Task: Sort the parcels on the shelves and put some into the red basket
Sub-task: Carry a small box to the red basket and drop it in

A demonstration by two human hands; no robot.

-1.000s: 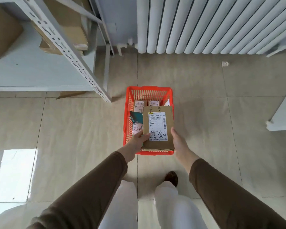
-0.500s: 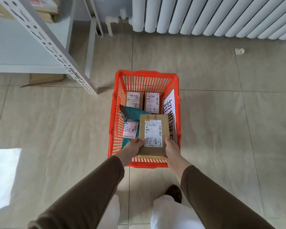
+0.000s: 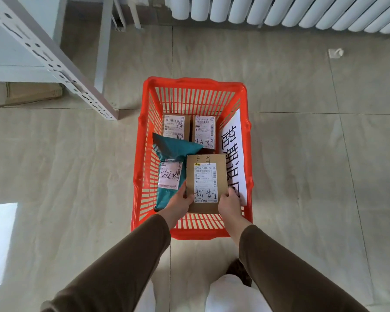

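Head-view footage looks straight down on a red basket (image 3: 142, 167) set on a tiled floor (image 3: 302, 154). A flat brown cardboard parcel (image 3: 206, 183) is held inside the basket, near its front right, label upward, with handwriting seen on the white label and along the top edge. The parcel's lower left edge is gripped by the left hand (image 3: 181, 202), whose thumb is laid on the label; its lower right edge is gripped by the right hand (image 3: 229, 202), fingers curled over the edge. Both hands are closed on the parcel, and whether it rests on the basket floor cannot be told. Just left of it, a teal mailer bag (image 3: 175, 149) with a handwritten label is seen lying tilted, partly under the parcel's left edge. At the far end of the basket two small brown boxes are set side by side, the left box (image 3: 175, 128) and the right box (image 3: 204, 131), both with labels up. A white paper sign (image 3: 233, 152) with large handwritten characters is leaned along the inner right wall. A white metal shelf upright (image 3: 54, 61) is seen at upper left, and a white radiator (image 3: 279, 10) along the top. Brown sleeves are worn on both arms.
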